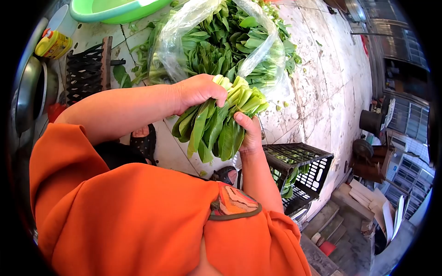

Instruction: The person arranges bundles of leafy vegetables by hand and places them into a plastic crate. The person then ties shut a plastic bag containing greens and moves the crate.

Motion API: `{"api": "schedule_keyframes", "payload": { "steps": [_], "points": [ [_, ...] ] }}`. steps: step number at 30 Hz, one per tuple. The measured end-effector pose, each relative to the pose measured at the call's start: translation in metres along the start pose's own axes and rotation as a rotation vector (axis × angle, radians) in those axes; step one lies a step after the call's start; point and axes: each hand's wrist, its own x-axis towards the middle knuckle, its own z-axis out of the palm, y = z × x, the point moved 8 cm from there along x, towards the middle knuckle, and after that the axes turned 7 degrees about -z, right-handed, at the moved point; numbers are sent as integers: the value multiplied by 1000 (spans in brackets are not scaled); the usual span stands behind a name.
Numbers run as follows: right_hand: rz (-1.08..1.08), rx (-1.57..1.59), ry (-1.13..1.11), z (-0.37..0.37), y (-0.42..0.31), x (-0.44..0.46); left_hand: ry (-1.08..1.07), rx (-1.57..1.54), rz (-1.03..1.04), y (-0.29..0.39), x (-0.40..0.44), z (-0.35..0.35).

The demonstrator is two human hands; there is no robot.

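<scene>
A bunch of leafy greens (pixel 214 126) is held between my two hands, its pale stems at the upper right and its dark leaves hanging down. My left hand (pixel 200 93) is wrapped round the bunch from the left, near the stems. From the right, my right hand (pixel 250 132) grips it, with the thumb over the stems and the other fingers hidden behind. Just beyond the hands, a clear plastic bag (pixel 172 50) lies open around a big heap of greens (pixel 209 57) on the tiled floor.
A black crate (pixel 317 170) with greens lies to the right of my right arm. At the upper left are a green basin (pixel 119 11), a yellow bottle (pixel 55 44) and a small woven stool (pixel 85 69). Cardboard (pixel 373 202) lies at the lower right.
</scene>
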Motion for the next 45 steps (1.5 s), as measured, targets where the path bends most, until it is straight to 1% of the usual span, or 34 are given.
{"api": "schedule_keyframes", "payload": {
  "steps": [2, 3, 4, 6, 7, 8, 12, 14, 16, 18, 21, 22, 24, 26, 28, 29, 30, 32, 33, 34, 36, 37, 38, 41, 42, 44, 45],
  "points": [
    [-12, -61, 18, -5, 2, 1, -102, 42, 109, 6, -2, 14],
    [-25, -65, 38, -4, 3, 3, -125, 53, 113, 8, -7, 21],
    [-25, -65, 40, -3, 3, 3, -126, 53, 111, 6, -7, 22],
    [-48, -78, 50, -1, 1, 5, -73, 114, 181, 11, -8, 19],
    [-72, -86, 33, 0, -1, 6, -118, 84, 180, 11, -8, 20],
    [-69, -85, 33, 0, -1, 7, -117, 82, 178, 11, -8, 17],
    [-113, -146, 18, 2, -10, 8, -65, 13, 164, 20, -16, 6],
    [-134, -149, 64, 1, -19, 8, 35, 28, 210, 35, -23, -13],
    [-132, -194, 54, -2, -31, 7, 121, 151, 346, 64, -48, -28],
    [-104, -189, 24, -3, -40, 8, 161, 40, 375, 75, -66, -49],
    [-130, -203, 42, -7, -52, 13, 299, 370, 368, 91, -85, -85],
    [-141, -211, 48, -5, -55, 15, 304, 367, 368, 91, -84, -92],
    [-123, -226, 20, -8, -51, 22, 437, 435, 339, 84, -79, -115],
    [-88, -212, 11, -6, -44, 26, 424, 423, 338, 70, -65, -120],
    [-48, -206, -9, -4, -34, 25, 512, 709, 469, 70, -63, -100],
    [-23, -162, -2, -3, -29, 24, 560, 844, 412, 70, -58, -97],
    [3, -120, 5, 0, -24, 22, 559, 838, 414, 69, -48, -94],
    [16, -96, 31, 2, -16, 24, 754, 1336, 631, 79, -33, -72],
    [32, -89, 41, 2, -11, 25, 767, 1388, 506, 75, -21, -72],
    [49, -79, 50, 2, -6, 27, 767, 1387, 507, 76, -15, -71],
    [40, -59, 30, 7, -2, 32, 772, 1490, 185, 69, 2, -80],
    [44, -69, 35, 6, 0, 34, 801, 1468, 156, 70, 2, -82],
    [49, -78, 40, 4, 2, 36, 798, 1469, 158, 72, 0, -82],
    [73, -84, 12, 5, 7, 34, 771, 1204, 147, 77, -24, -80],
    [83, -88, -11, 9, 9, 34, 769, 1205, 143, 74, -28, -80],
    [90, -89, -24, 15, 11, 33, 647, 1180, 283, 68, -36, -72],
    [61, -110, -33, 17, 11, 33, 570, 1145, 275, 60, -37, -65]
  ]
}}
